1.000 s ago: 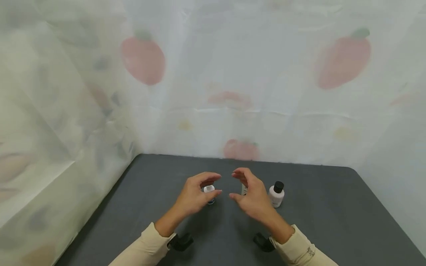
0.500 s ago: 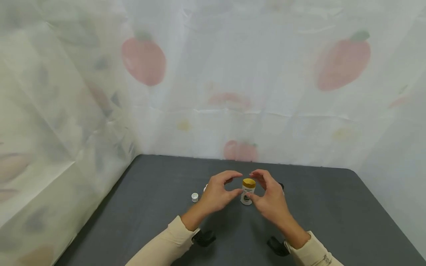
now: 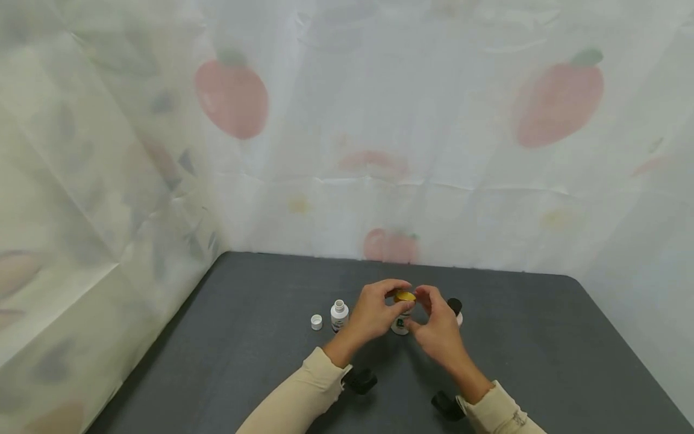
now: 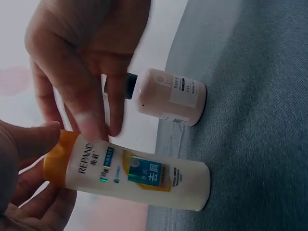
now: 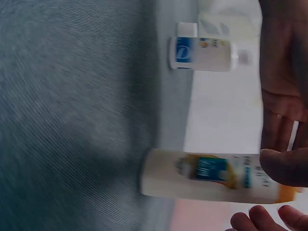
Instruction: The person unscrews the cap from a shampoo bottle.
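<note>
A white shampoo bottle (image 4: 139, 175) with an orange-yellow cap (image 3: 404, 297) stands upright on the table between both hands. My left hand (image 3: 374, 310) holds it by the cap, thumb on the near side and fingers behind. My right hand (image 3: 440, 322) is at the bottle's right side with thumb and fingers curved apart around it. In the left wrist view a right-hand fingertip is right at the bottle's shoulder. The right wrist view shows other right-hand fingertips (image 5: 257, 219) a little off the bottle.
To the left stands a small white bottle (image 3: 339, 318) with an uncovered neck, its white cap (image 3: 317, 322) on the dark grey table (image 3: 260, 301) beside it. A pale pink bottle (image 4: 171, 96) with a black cap stands behind the right hand. White printed sheeting (image 3: 347, 120) encloses the table's back and sides.
Both hands have moved right, from near the small white bottle to the shampoo bottle. The left hand has taken hold of its cap, and the right has come close alongside.
</note>
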Motion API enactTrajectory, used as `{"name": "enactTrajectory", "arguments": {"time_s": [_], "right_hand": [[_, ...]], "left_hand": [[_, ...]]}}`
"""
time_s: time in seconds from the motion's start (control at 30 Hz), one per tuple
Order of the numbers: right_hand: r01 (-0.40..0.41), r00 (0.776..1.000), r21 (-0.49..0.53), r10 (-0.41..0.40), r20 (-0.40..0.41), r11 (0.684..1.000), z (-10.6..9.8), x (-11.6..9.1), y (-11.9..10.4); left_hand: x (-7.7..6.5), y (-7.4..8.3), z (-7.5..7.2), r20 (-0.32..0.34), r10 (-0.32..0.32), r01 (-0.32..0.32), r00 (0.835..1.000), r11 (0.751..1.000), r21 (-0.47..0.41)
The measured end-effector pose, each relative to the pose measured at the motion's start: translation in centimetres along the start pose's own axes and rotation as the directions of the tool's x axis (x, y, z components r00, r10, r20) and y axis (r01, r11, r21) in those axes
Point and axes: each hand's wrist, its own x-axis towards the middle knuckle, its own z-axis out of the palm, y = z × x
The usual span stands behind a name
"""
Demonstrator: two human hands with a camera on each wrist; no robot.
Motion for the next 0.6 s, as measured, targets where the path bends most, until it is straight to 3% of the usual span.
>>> {"name": "enactTrajectory", "arguments": {"time_s": [0.17,0.37,0.6], "right_hand": [[-0.110,0.993,0.041,0.109,0.035,0.993,1.4,0.5,1.3],[-0.199,0.980,0.206,0.191,0.063,0.958,2.8,1.2,2.6],[-0.183,0.982,0.116,0.176,0.074,0.976,3.4,1.8,3.5]], "left_hand": [[0.0,-0.1,0.4,-0.017,-0.007,0.006,1.000,1.000,-0.001],[-0.1,-0.4,0.7,-0.054,-0.105,0.100,0.993,0.991,-0.094],[0.0,-0.6,0.6,-0.077,-0.094,0.089,0.993,0.994,-0.070]]}}
